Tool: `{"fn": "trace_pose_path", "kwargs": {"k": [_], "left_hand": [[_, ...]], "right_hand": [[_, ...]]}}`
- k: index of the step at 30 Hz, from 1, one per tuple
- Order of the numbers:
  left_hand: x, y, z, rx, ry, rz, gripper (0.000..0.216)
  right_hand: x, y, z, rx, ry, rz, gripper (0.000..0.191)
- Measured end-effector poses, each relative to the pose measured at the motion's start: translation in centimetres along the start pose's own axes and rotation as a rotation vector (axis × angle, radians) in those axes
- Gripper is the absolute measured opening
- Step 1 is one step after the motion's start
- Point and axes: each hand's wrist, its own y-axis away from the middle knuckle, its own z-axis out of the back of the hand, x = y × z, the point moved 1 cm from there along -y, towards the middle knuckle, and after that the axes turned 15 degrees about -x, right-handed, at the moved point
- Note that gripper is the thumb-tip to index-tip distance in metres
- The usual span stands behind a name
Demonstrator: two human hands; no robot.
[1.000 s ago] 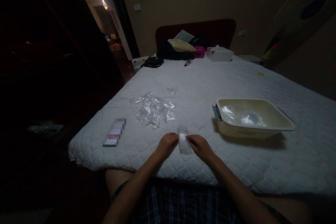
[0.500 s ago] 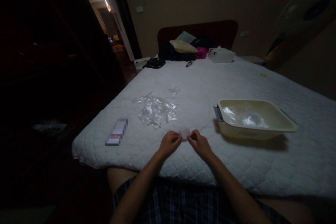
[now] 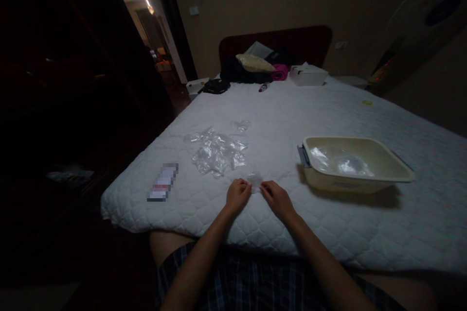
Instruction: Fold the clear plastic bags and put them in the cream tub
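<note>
Between my hands, just above the white quilted bed cover, is a small clear plastic bag [image 3: 254, 182]. My left hand [image 3: 238, 195] pinches its left side with thumb and fingers. On the other side my right hand [image 3: 276, 198] pinches the right edge. A loose pile of crumpled clear plastic bags [image 3: 217, 153] lies beyond my left hand, and a single clear bag [image 3: 242, 126] rests apart behind it. To the right stands a cream plastic tub [image 3: 365, 183] with dark handles, holding some clear plastic bags [image 3: 352, 164].
A phone-like thing [image 3: 163, 182], blurred out, lies on the left of the bed cover [image 3: 284, 112]. Toward the headboard [image 3: 306, 43] are dark clothes, a pillow [image 3: 254, 63], a magenta roll [image 3: 280, 72] and a white box [image 3: 308, 75]. A fan [image 3: 419, 24] stands at the right.
My left hand has shifted slightly right, and the two hands are a little closer together. The plastic bag between them looks more compact and its outline has changed.
</note>
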Motion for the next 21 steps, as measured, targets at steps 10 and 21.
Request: {"fn": "trace_pose_path", "kwargs": {"k": [10,21], "left_hand": [[-0.7,-0.4,-0.6,0.013,-0.172,0.051,0.039],[-2.3,-1.7,-1.3,0.125,-0.363,0.24,0.04]], "right_hand": [[-0.4,-0.2,-0.9,-0.089,0.083,-0.007,0.019],[-1.1,-0.4,-1.4,-0.077,0.213,0.006,0.022]]}}
